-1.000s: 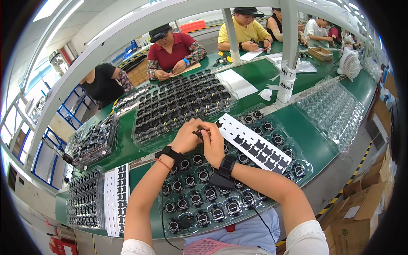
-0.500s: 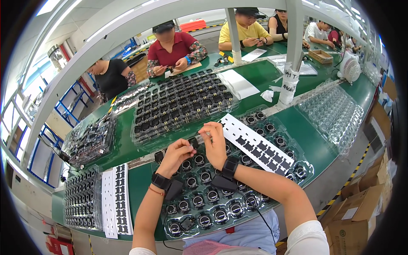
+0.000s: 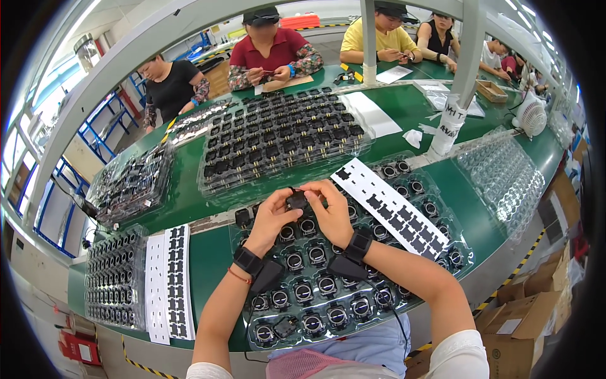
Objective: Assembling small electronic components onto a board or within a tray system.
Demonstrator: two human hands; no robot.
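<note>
Above the far edge of a clear plastic tray (image 3: pixel 284 258), my left hand (image 3: pixel 274 218) grips a small black square part (image 3: pixel 296 199) between thumb and fingers. My right hand (image 3: pixel 332 215) is closed at the same part, its fingertips pressed to the upper right edge. Whether a thin piece is also pinched there is too small to tell. In the tray pockets sit several round-faced black modules (image 3: pixel 312 323). A white sheet of black die-cut stickers (image 3: pixel 394 211) lies slantwise over the tray, just right of my right hand.
Stacked trays of black parts (image 3: pixel 284 139) stand beyond my hands. At left are another filled tray (image 3: pixel 113 278) and sticker sheets (image 3: pixel 169 284). Empty clear trays (image 3: pixel 499 180), a white fan (image 3: pixel 530 117) and a taped post (image 3: pixel 448 129) are at right. Co-workers sit across the green table.
My hands have come together on the black part, which now shows between them. My right fingers have lowered from a raised position. The whole view has shifted slightly.
</note>
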